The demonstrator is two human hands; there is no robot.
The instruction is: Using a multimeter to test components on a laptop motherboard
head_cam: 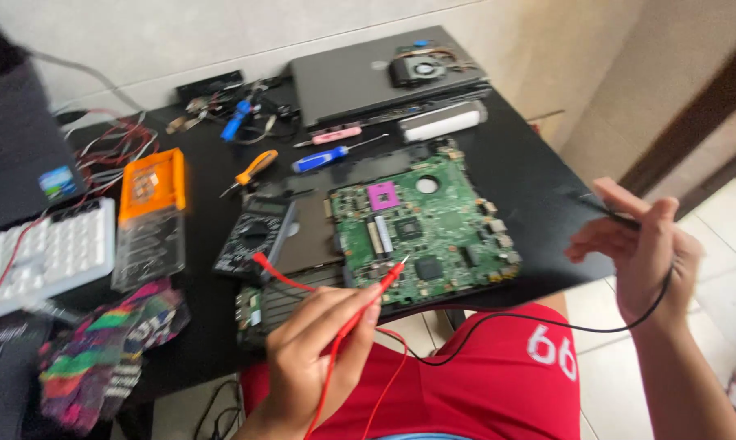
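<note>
My left hand (pixel 315 358) is closed around a red probe (pixel 373 299), fingers pinched along its shaft, and the tip rests on the near edge of the green circuit board (pixel 421 224). My right hand (pixel 645 248) is off past the table's right edge, fingers curled around a black probe (pixel 620 216) that I can only partly see; its black lead (pixel 539 319) loops down across my red shorts (pixel 482 383). The red lead (pixel 282 275) runs from the probe back to the black multimeter (pixel 250 236), which lies just left of the board.

I see the board sitting close to the front edge of the black table (pixel 539 175), with bare table to its right before the corner. Behind it lie a blue screwdriver (pixel 323 157), a pink one (pixel 335 134) and orange-handled pliers (pixel 254 169), then a closed grey laptop (pixel 360 73) carrying a fan (pixel 423 68). On the left, an orange-topped clear case (pixel 150 220), a white keyboard (pixel 50 257) and a striped cloth (pixel 107 350) crowd the space.
</note>
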